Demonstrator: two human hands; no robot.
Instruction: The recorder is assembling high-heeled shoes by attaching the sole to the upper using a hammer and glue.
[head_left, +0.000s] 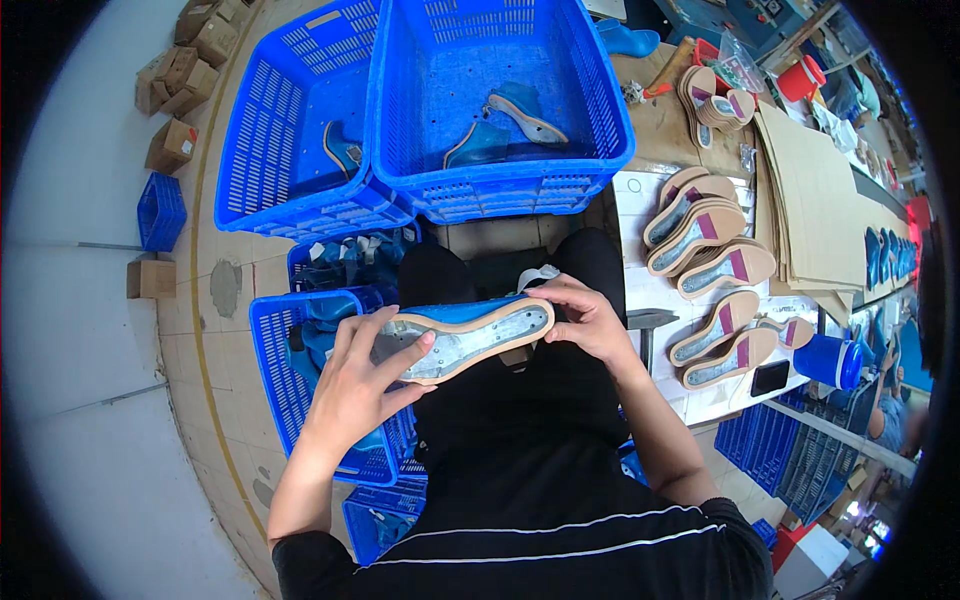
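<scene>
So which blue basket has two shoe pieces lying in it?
The big blue crate at top middle, straight ahead of the hands; the crate to its left shows only one.

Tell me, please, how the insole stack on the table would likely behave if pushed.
The insole stack would likely slide apart, since its pieces overlap loosely, fanned out. Each looks thin and flat, so probably light and somewhat bendy. Rolling seems unlikely.

Both hands hold a blue shoe [470,338] sole-up over the lap. The left hand [365,385] grips one end, the right hand [588,318] the other
</scene>
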